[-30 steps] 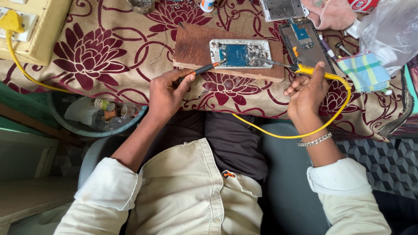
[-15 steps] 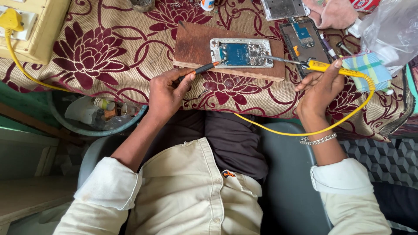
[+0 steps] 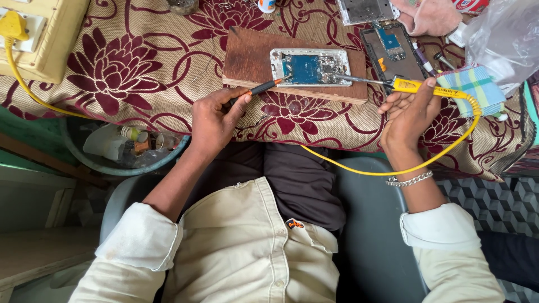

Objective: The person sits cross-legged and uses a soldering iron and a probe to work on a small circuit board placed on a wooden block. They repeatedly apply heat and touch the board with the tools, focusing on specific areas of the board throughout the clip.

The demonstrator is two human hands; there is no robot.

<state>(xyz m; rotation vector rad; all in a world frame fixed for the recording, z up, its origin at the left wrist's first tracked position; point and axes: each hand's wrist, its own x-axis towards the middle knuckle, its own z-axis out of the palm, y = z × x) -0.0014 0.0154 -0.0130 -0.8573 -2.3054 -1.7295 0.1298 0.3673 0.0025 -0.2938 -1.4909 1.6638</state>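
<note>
Left grip point(image 3: 216, 118) and right grip point(image 3: 409, 112) closed, raised.

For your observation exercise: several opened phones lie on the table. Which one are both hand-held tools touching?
The opened phone on the wooden board; the others lie farther back on the cloth, untouched.

Single head view, steep downward, close over table point(image 3: 168, 84).

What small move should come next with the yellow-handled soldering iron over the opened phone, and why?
Probably ease the yellow-handled soldering iron in the right hand a little lower onto the blue circuit board of the opened phone. Its metal tip already lies over the board's right end, while the left hand steadies the black-and-orange tool at the left edge.
</note>
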